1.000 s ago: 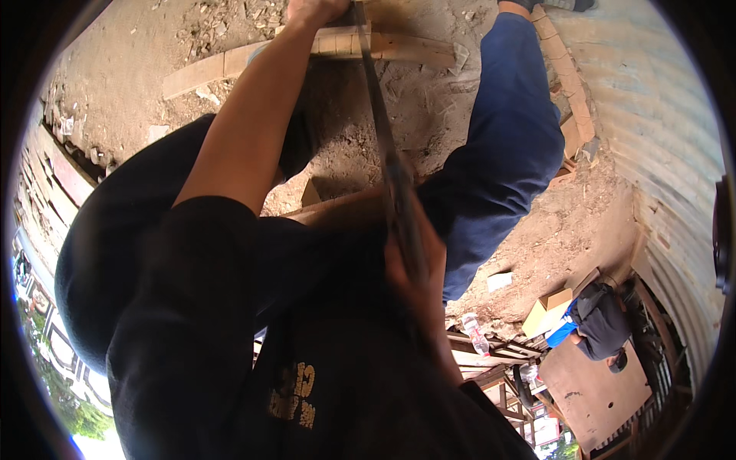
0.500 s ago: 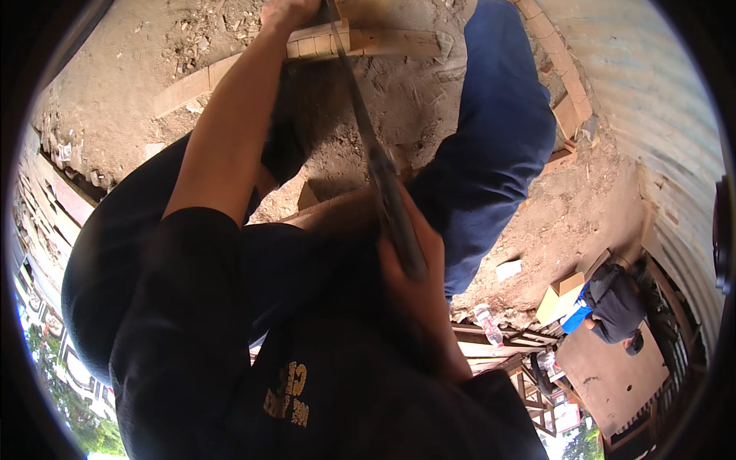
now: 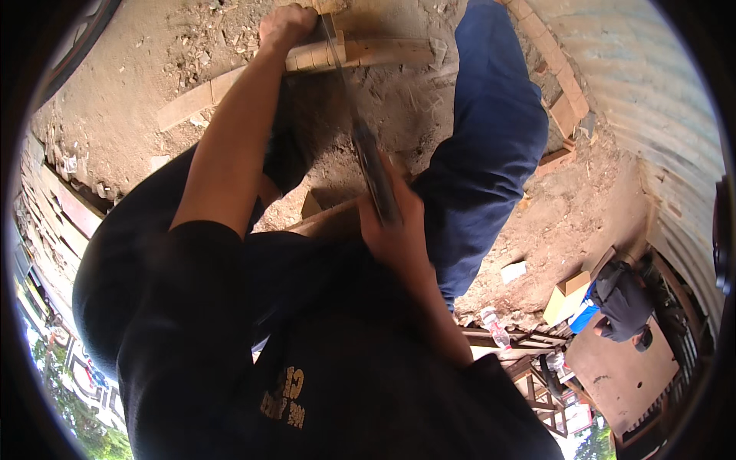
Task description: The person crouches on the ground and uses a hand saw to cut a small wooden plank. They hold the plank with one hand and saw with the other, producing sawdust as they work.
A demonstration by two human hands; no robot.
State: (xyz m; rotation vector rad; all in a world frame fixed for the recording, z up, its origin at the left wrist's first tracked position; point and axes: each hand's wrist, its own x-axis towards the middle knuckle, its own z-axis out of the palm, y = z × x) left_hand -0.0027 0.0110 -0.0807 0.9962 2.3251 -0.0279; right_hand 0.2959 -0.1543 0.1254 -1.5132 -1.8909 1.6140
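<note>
Left hand (image 3: 287, 27) clenched on curved wooden strip (image 3: 307, 65), pinning it on the dirt ground (image 3: 115, 115). Right hand (image 3: 395, 226) grips handle of handsaw (image 3: 360, 138), fingers wrapped tight; blade crosses the strip just beside the left hand.

saw blade (image 3: 337, 54): tip hidden behind wooden strip (image 3: 368, 54) | right hand (image 3: 395, 222): fingers hidden around handle

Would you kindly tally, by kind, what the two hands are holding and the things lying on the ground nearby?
Hand saw: 1, gripped by the right hand
Curved wooden strip: 1, held down by the left hand
Plastic bottle: 1
Cardboard box: 1
Total: 4
</note>
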